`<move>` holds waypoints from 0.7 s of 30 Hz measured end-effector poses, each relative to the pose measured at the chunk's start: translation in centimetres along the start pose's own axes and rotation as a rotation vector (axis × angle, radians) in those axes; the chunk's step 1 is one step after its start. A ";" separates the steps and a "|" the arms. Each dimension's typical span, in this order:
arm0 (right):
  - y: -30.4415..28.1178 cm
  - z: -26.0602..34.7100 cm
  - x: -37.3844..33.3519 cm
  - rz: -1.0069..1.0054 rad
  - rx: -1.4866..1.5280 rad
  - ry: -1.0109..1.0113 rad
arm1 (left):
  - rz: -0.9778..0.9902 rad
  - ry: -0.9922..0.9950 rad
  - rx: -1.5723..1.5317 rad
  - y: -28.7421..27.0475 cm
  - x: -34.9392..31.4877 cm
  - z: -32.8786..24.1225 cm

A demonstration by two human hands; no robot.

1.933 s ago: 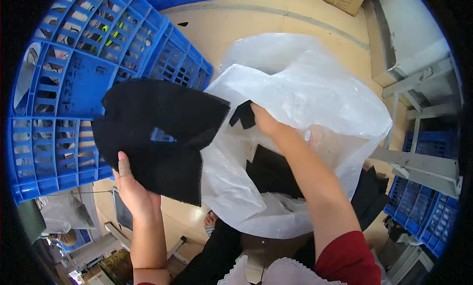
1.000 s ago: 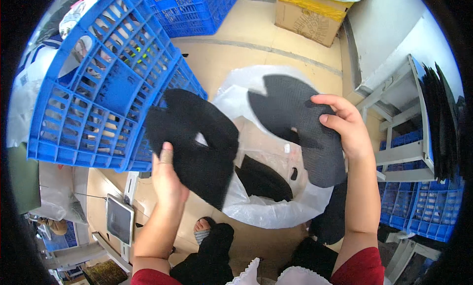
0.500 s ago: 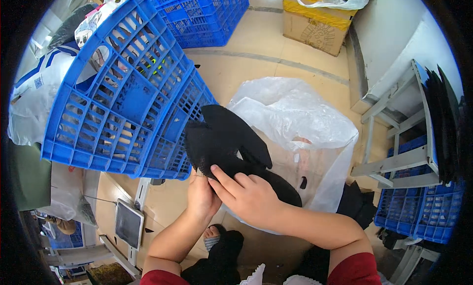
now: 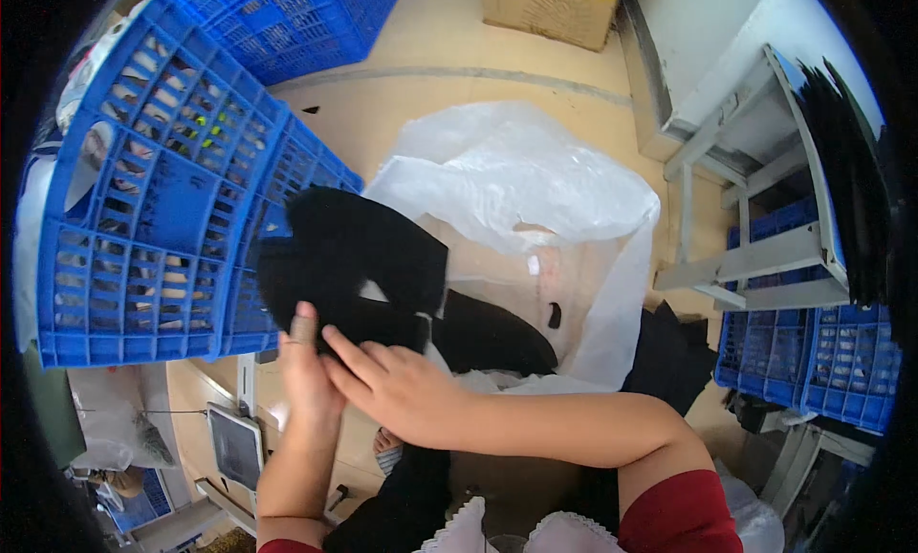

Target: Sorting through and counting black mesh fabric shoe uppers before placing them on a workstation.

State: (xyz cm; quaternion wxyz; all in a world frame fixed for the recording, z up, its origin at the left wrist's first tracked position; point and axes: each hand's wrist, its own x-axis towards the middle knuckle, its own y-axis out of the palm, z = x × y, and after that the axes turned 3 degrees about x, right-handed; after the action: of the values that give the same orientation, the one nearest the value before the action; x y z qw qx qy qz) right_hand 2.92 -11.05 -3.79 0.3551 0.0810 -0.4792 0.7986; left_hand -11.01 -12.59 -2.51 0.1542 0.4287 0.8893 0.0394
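Holding a stack of black fabric pieces [image 4: 349, 266] between them, both hands work in front of the person's body, above an open clear plastic bag [image 4: 535, 185] that lies on the beige floor [image 4: 430, 56]. The left hand [image 4: 306, 376] grips the lower edge of the black fabric pieces from below, thumb pointing upward against the cloth and fingers closed behind it. The right hand [image 4: 397, 386] crosses over from the right side, its forearm lying almost level across the lower part of the view; its fingers are extended flat and press on the same lower edge, touching the left hand. The fabric stack is held upright and slightly tilted, its upper part overlapping the rim of a large blue plastic crate [image 4: 143, 209] that stands tipped on the person's left. More black fabric [image 4: 492, 333] lies inside the bag just beside the held stack, partly seen through the plastic. A second blue crate [image 4: 287, 18] stands farther off at the top, near a cardboard box [image 4: 550, 8]. On the right stands a grey metal rack [image 4: 755, 257] carrying dark flat sheets [image 4: 851, 190], with further blue crates [image 4: 813, 362] beneath it. A red sleeve [image 4: 679, 515] covers the right upper arm.
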 end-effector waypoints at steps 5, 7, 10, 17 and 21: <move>1.4 -5.7 -4.4 0.237 0.414 0.301 | -0.119 0.023 -0.138 -3.0 2.6 -2.0; 2.6 -11.8 -7.9 0.173 0.299 0.733 | -0.142 0.043 -0.116 -2.7 2.8 -2.3; 2.3 -17.5 -15.1 0.644 -0.045 0.955 | -0.153 0.029 -0.139 -3.0 2.7 -2.2; 4.4 -17.4 -17.8 0.764 -0.035 1.016 | -0.214 -0.055 -0.153 -2.5 2.3 -1.7; 4.9 -19.2 -17.6 0.670 0.024 1.000 | -0.198 -0.060 -0.162 -2.4 2.4 -1.5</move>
State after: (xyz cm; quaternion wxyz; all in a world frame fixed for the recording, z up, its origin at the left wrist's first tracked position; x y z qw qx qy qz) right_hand 16.71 -5.29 -25.61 0.2656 -0.4558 -0.2444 0.8136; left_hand -14.67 -12.14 -2.13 0.2179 0.3261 0.9161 0.0828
